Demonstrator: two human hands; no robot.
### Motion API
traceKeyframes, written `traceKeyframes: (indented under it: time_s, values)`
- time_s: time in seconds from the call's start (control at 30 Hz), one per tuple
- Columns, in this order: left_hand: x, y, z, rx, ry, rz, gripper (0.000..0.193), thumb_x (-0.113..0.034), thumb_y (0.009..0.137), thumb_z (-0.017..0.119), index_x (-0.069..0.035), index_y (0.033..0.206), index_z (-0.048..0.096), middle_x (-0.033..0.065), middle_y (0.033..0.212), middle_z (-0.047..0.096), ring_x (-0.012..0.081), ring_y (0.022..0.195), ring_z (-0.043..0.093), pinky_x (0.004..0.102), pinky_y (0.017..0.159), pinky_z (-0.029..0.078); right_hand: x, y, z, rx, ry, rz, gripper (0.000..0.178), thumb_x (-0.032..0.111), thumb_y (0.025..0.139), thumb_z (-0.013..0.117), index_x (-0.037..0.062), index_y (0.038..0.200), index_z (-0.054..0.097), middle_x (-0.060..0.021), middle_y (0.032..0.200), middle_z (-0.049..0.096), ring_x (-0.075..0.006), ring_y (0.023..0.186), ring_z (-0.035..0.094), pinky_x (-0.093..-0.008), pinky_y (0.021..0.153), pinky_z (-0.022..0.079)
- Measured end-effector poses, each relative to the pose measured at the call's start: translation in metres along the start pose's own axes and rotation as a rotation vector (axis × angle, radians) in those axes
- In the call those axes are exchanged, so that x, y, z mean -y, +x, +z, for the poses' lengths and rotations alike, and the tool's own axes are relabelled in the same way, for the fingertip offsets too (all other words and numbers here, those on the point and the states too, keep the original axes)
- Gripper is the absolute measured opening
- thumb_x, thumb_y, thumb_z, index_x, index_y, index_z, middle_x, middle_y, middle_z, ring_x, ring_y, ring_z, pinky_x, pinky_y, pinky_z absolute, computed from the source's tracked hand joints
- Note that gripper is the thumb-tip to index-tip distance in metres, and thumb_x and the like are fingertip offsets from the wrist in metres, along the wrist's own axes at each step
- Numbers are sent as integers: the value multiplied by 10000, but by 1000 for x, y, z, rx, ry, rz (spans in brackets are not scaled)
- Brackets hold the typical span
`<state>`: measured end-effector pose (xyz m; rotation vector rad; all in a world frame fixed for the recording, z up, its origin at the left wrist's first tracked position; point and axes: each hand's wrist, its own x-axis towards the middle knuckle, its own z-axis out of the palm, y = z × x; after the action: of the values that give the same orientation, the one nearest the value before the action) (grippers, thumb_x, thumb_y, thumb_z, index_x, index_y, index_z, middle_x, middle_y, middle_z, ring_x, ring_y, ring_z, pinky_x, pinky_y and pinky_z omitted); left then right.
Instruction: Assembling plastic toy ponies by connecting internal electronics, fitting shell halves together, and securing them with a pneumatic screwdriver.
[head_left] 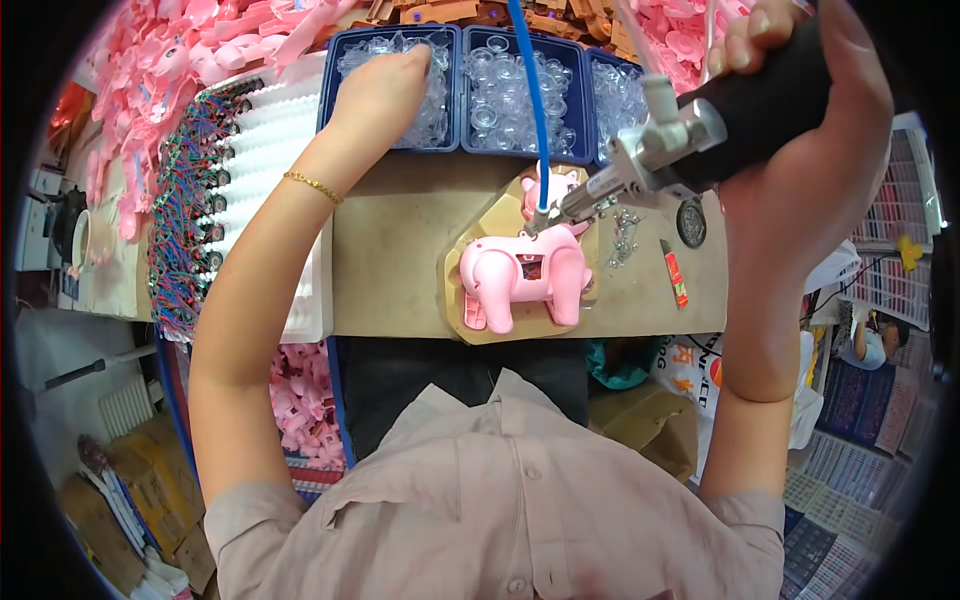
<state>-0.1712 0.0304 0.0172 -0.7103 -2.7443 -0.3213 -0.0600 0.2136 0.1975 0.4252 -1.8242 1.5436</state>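
Head view, right hand [800, 90]: fingers wrapped tight around the black grip of a pneumatic screwdriver [690, 130], its tip down on the pink toy animal [525, 275].
Left hand [385, 85]: fingers dipped into the left blue bin [345, 45] of clear plastic parts; how far they are spread cannot be told.
Toy: lies on a tan jig [490, 215] on the table [400, 250], just below the right fingers.
Around: blue air hose [530, 90] crossing the middle bin [520, 95]; loose screws [625, 235] and a red cutter [675, 275] beside the tool tip.
Hidden: left fingertips buried among the parts; the third bin largely covered by the tool.
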Motion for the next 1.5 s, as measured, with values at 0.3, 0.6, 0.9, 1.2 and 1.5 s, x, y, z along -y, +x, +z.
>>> traceKeyframes:
  time_s: [0.3, 0.6, 0.9, 1.2, 1.5]
  values:
    - [9, 3, -12, -280, -288, -149, 220, -190, 887, 542, -25, 978, 655, 164, 877, 672, 328, 758, 647, 399, 706, 508, -1, -4, 8, 21, 38, 188, 453, 361, 905, 542, -43, 1103, 492, -33, 620, 498, -109, 505, 495, -228, 468, 399]
    - [-32, -102, -57, 22, -1435, -512, 331, -230, 889, 619, 23, 1100, 649, 31, 863, 632, 81, 784, 565, 233, 745, 471, 7, -1, 30, -27, -5, 77, 452, 369, 898, 549, -31, 1101, 496, -21, 618, 496, -98, 502, 494, -224, 467, 399]
    - [-123, -204, -41, -202, -728, 132, 217, -7, 743, 642, -14, 955, 596, 157, 1214, 599, 257, 819, 641, 320, 661, 531, 18, -16, 57, -16, 23, 73, 438, 362, 898, 548, -24, 1096, 491, -11, 619, 483, -95, 491, 476, -223, 467, 398]
    - [-147, -213, -33, -149, -365, 242, 86, -56, 726, 604, -24, 772, 539, 225, 1322, 505, 143, 589, 559, 251, 513, 457, 19, -23, 61, 49, 60, 152, 447, 365, 909, 538, -28, 1110, 470, -19, 628, 468, -99, 483, 451, -230, 471, 401]
    - [-157, -219, -37, -42, -254, 220, 160, -62, 706, 578, -69, 672, 423, 274, 1354, 450, 128, 508, 483, 254, 487, 430, 31, -30, 31, 243, 218, 199, 403, 327, 915, 509, -29, 1099, 466, -39, 698, 484, -115, 565, 481, -248, 530, 416]
